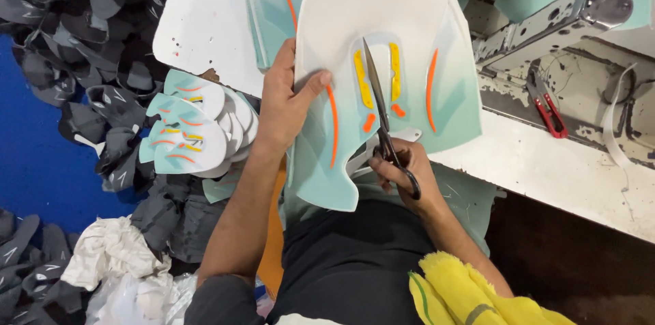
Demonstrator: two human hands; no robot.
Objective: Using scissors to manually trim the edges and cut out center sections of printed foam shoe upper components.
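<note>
Your left hand (286, 103) pinches the mint shoe panel's (402, 59) left edge; your right hand (402, 168) grips scissors (382, 117), their blades lying across its middle.

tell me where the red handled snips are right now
In the head view, the red-handled snips lie on the worn white worktable at right, just below the metal machine part, beyond the right hand.

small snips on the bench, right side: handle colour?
Red handles on the small snips, lying on the white bench; head view.
</note>
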